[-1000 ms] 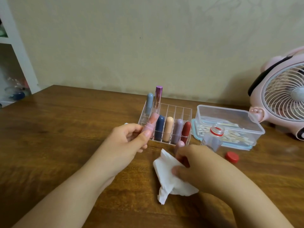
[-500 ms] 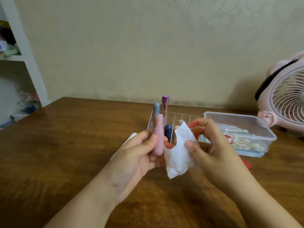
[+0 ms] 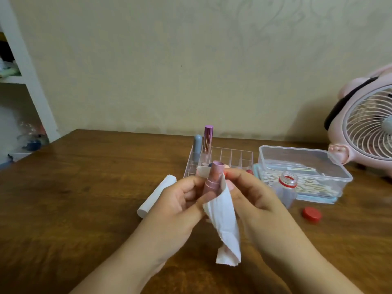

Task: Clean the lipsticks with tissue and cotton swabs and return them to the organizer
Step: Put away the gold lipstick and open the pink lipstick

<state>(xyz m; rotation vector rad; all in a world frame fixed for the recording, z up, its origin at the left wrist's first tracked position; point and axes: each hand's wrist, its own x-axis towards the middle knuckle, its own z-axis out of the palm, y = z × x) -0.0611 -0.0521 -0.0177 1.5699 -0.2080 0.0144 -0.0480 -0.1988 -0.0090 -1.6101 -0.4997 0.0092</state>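
I'm pinching the pink lipstick point(image 3: 213, 181) upright in my left hand point(image 3: 180, 200), above the table point(image 3: 84, 198) before the organizer point(image 3: 237, 158); my right hand point(image 3: 252, 196) is wrapping tissue point(image 3: 222, 221) around it — best twisting gently, gripping firmly.

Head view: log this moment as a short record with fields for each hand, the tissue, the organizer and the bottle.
left hand: grips pink lipstick upright
right hand: pinches tissue against the lipstick
tissue: wrapped partly round the tube, tail hanging down
organizer: behind the hands, grey and purple lipsticks standing at back left
bottle: uncapped, red cap lying on table
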